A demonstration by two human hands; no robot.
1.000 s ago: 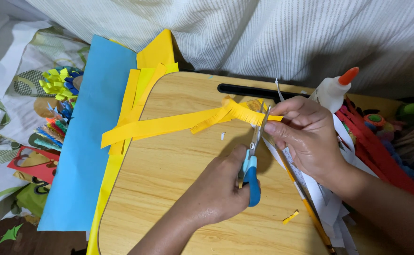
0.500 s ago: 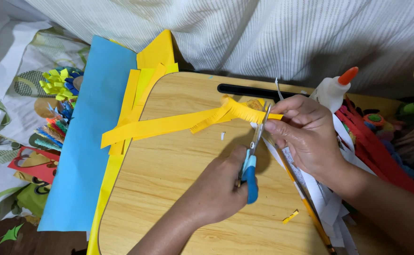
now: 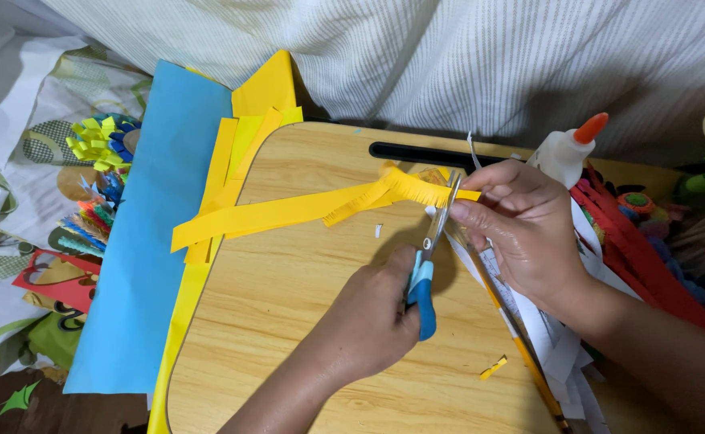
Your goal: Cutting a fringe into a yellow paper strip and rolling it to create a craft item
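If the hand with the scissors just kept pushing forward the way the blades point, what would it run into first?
The left hand aims the scissors up and slightly right. First in that line is the fringed yellow paper strip that the right hand holds, already at the blades; beyond it, probably the table's dark slot.

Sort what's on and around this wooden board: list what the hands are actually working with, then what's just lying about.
In use:
- left hand gripping the blue-handled scissors
- right hand pinching the yellow paper strip, fringed along one edge
- wooden board beneath

Lying about:
- glue bottle
- blue paper sheet
- red paper strips
- pencil
- fringed paper flowers
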